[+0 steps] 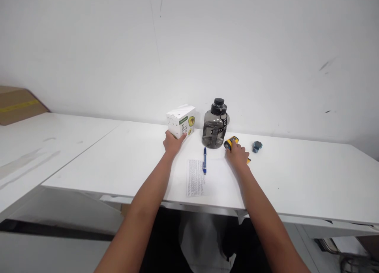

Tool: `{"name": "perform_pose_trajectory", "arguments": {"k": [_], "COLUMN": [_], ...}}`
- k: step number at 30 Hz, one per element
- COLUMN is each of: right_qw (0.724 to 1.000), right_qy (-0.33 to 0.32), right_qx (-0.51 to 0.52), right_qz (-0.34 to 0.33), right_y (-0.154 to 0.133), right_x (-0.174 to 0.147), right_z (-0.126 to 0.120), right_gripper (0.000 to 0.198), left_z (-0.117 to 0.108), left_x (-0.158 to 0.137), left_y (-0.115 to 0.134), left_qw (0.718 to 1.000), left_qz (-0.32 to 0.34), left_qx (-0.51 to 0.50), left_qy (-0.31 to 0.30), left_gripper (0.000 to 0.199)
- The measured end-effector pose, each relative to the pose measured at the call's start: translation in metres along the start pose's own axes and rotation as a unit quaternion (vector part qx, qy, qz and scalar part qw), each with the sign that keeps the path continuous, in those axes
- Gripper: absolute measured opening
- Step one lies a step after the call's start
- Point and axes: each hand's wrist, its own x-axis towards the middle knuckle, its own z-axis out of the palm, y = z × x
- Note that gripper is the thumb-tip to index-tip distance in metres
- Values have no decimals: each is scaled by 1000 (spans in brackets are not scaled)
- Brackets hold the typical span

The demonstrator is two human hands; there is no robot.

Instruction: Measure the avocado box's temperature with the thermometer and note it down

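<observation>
Head view, left hand: the left hand (174, 142) had its fingers clamped around the near lower end of the white box (181, 122), thumb on the right.
White box: it stood on the far part of the white table (296, 178), left of the dark bottle (211, 127).
Right hand: the right hand (238, 154) had its fingers curled over the yellow-and-black tool (227, 144), near the bottle's right side; its underside was hidden.
Small blue object: the small blue object (257, 146) lay right of that hand.
Blue pen: the blue pen (205, 162) lay partly over the handwritten paper (194, 182), nearer than the bottle.
Cardboard box: the cardboard box (17, 103) sat far left.
</observation>
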Motion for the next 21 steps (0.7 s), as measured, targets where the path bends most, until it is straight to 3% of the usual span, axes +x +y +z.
{"name": "perform_pose_trajectory", "arguments": {"k": [21], "right_qw": [996], "right_qy": [-23], "right_qx": [-74], "right_qz": [-44], "right_y": [3], "right_x": [2], "right_z": [3], "right_gripper": [57], "left_z": [2], "left_x": [1], "left_y": [-1], "left_qw": [1000], "left_qz": [3], "left_qx": [6], "left_qy": [2], "left_gripper": [65]}}
